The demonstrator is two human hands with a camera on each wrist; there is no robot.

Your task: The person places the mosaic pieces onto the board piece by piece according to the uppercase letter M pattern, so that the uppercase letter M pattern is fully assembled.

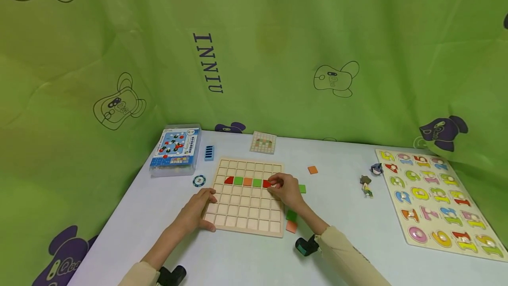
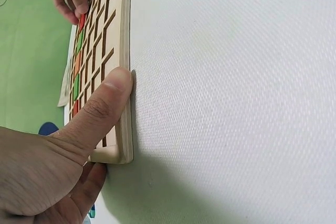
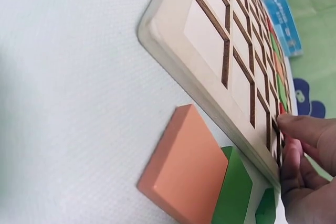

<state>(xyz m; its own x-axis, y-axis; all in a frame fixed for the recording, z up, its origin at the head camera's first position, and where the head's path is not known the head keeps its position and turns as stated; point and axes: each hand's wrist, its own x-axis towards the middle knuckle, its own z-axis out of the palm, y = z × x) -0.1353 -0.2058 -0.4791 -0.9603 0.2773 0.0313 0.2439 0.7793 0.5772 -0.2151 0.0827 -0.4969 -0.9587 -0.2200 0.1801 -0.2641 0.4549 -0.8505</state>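
Head view: grid board (image 1: 246, 202), left hand (image 1: 198, 210) gripping its edge, right hand (image 1: 286, 189) pinching red tile (image 1: 267, 183); backdrop (image 1: 278, 34) behind reads "INNIU".

The right hand (image 3: 307, 156) has its fingertips on the grid board (image 3: 210, 40) by a red tile (image 3: 282, 109). Near the board's edge lie an orange tile (image 3: 184, 171) and a green tile (image 3: 233, 192).
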